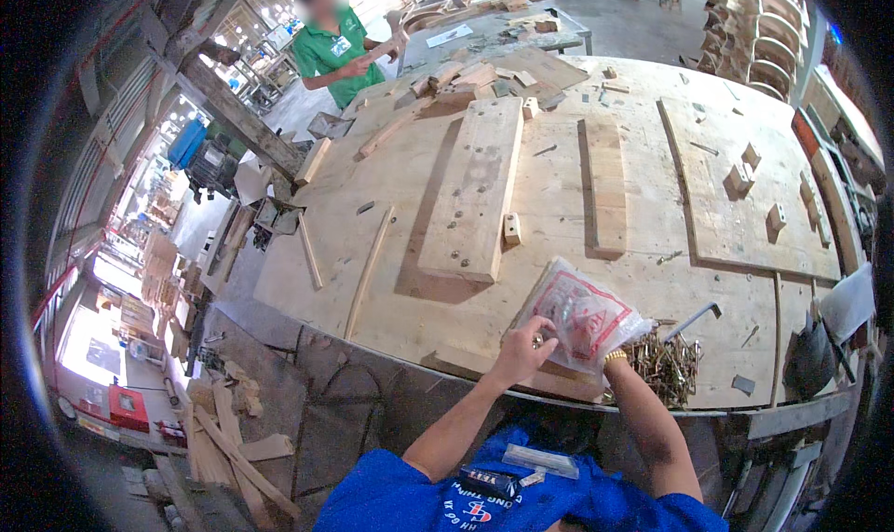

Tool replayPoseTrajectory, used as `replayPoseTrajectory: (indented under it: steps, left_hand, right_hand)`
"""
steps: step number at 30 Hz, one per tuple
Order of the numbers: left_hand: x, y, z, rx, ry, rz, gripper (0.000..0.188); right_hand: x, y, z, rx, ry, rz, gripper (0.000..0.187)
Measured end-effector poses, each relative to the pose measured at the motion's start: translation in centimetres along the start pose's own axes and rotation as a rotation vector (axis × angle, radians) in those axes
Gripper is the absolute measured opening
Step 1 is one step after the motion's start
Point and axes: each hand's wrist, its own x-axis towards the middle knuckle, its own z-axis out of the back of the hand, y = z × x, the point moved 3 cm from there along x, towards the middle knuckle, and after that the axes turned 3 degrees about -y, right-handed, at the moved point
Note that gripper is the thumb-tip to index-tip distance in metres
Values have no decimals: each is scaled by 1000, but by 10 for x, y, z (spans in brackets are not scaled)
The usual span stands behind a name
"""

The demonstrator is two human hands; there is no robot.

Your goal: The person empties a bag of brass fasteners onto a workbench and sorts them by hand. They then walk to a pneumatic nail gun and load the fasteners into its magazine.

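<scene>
A clear plastic bag (pixel 610 310) with red print lies at the near edge of the worktable, over the end of a wooden board (pixel 562 380). My left hand (pixel 527 353) is at the bag's left side, fingers curled and thumb close to the forefinger; anything small in it is hard to make out. My right hand (pixel 589 332) shows only dimly through the plastic, its fingers blurred, with a gold-coloured band (pixel 616 355) on the wrist. Beside that wrist lies a heap of brass-coloured bolts or screws (pixel 666 369).
A hex key (pixel 694 321) rests by the heap. Thick wooden beams (pixel 480 192) and a narrower board (pixel 606 188) lie farther back, among small drilled blocks (pixel 511 228). A dark tool with a pale cover (pixel 815 350) stands at the right edge. A person in green (pixel 340 53) holds a wood piece across the table.
</scene>
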Motion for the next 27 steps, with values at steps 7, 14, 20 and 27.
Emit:
replayPoseTrajectory:
  steps: [7,14,20,27]
  left_hand:
    - [28,29,-9,129,38,-72,48]
    - [3,67,12,216,55,237,54]
    - [-6,70,18,147,-37,188,53]
    - [26,32,-20,257,90,188,57]
  right_hand:
    - [-5,-33,28,374,-212,-177,37]
    - [-8,39,44,96,8,-164,40]
    - [-14,50,44,-49,237,-162,41]
    - [-30,-23,41,-214,-210,218,34]
